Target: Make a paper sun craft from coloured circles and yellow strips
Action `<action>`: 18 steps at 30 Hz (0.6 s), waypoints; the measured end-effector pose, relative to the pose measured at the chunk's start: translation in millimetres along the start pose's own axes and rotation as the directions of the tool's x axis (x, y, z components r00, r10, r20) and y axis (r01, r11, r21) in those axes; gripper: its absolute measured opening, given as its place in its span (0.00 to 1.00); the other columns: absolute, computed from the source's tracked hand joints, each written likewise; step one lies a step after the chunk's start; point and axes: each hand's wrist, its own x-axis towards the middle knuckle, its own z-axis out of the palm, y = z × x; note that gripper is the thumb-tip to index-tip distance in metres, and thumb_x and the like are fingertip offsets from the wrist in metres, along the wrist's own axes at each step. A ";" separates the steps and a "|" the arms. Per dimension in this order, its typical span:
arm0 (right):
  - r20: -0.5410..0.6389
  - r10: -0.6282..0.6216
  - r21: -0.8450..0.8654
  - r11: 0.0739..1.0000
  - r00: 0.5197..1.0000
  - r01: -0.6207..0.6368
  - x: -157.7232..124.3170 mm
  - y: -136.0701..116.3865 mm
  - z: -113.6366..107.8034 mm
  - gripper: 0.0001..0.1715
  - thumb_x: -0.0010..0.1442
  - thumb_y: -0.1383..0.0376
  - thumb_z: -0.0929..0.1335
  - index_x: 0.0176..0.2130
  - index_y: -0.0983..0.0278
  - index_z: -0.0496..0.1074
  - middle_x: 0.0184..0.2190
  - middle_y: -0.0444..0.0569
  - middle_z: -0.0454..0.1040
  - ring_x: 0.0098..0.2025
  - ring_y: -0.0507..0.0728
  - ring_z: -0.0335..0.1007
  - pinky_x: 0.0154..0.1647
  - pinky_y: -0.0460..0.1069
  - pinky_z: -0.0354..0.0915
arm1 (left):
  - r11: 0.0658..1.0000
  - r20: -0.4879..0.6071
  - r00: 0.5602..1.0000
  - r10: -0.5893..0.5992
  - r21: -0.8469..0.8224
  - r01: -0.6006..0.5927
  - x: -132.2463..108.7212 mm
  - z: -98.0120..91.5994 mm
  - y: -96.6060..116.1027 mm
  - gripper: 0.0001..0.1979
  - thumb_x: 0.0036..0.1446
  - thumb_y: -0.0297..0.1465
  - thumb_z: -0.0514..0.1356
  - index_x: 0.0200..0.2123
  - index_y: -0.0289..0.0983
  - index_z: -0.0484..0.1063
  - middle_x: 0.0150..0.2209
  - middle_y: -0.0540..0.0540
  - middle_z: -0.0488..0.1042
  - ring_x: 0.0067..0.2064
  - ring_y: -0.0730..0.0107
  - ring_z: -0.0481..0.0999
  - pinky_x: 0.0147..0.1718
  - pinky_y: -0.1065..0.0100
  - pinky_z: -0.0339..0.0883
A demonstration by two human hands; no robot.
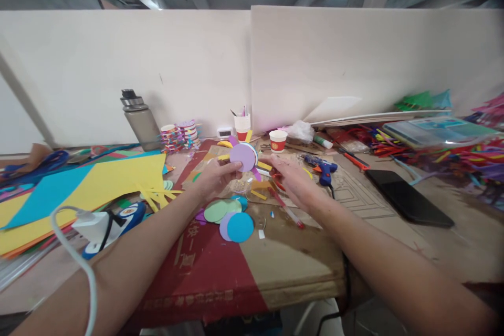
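My left hand [216, 177] is closed on a paper craft [244, 157], a purple disc with yellow strips sticking out round its edge, held upright above the table. My right hand [293, 178] reaches in from the right, its fingertips touching the yellow strips on the craft's right side. Just below the hands lie several cut paper circles [230, 218] in green, blue and purple. A red pen [285, 209] lies under my right wrist.
Yellow and blue card sheets [79, 189] cover the left. A white charger with cable [92, 226] lies near my left forearm. A blue glue gun [325, 169], a red paper cup [277, 140], a grey bottle [139, 121] and a black phone [407, 197] stand around.
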 end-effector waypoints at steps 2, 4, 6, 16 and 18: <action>0.035 0.028 0.042 0.999 0.999 -0.029 -1.5 0.1 3.1 0.25 0.58 0.46 0.66 0.40 0.61 0.80 0.39 0.49 0.79 0.40 0.56 0.69 0.43 0.51 0.64 | 1.000 0.010 1.000 -0.020 0.018 0.020 -1.1 1.5 0.3 0.15 0.39 0.31 0.72 0.30 0.31 0.77 0.29 0.46 0.75 0.27 0.76 0.70 0.29 0.72 0.64; 0.094 0.043 0.100 0.994 0.995 -0.053 -4.0 -2.1 5.6 0.21 0.56 0.48 0.68 0.37 0.60 0.80 0.37 0.48 0.80 0.38 0.56 0.70 0.42 0.51 0.64 | 0.999 0.012 0.999 -0.041 0.027 0.041 -1.7 2.9 0.9 0.15 0.38 0.31 0.73 0.31 0.30 0.77 0.28 0.46 0.75 0.26 0.77 0.69 0.28 0.72 0.64; 0.143 0.060 0.142 0.987 0.988 -0.080 -6.1 -4.8 6.7 0.17 0.53 0.52 0.71 0.35 0.60 0.80 0.35 0.47 0.80 0.38 0.56 0.71 0.42 0.51 0.65 | 0.998 0.015 0.999 -0.051 0.032 0.051 -1.9 3.9 1.7 0.14 0.38 0.31 0.73 0.29 0.31 0.77 0.27 0.47 0.75 0.25 0.77 0.68 0.27 0.73 0.63; 0.047 -0.017 -0.096 0.995 0.999 0.022 -11.3 -14.8 6.7 0.11 0.55 0.62 0.68 0.34 0.61 0.80 0.32 0.44 0.80 0.34 0.54 0.72 0.40 0.49 0.63 | 0.997 0.111 0.994 0.022 0.076 -0.030 1.0 -3.1 -4.7 0.16 0.37 0.33 0.74 0.32 0.33 0.78 0.32 0.44 0.79 0.36 0.67 0.75 0.40 0.66 0.67; 0.018 -0.140 -0.261 0.955 0.990 0.140 -14.7 -18.7 7.6 0.12 0.56 0.65 0.66 0.35 0.60 0.80 0.32 0.45 0.80 0.35 0.55 0.72 0.40 0.50 0.63 | 0.992 0.119 0.992 0.039 0.116 -0.053 1.6 -6.5 -5.1 0.16 0.36 0.32 0.74 0.31 0.34 0.78 0.32 0.45 0.79 0.37 0.66 0.76 0.41 0.66 0.67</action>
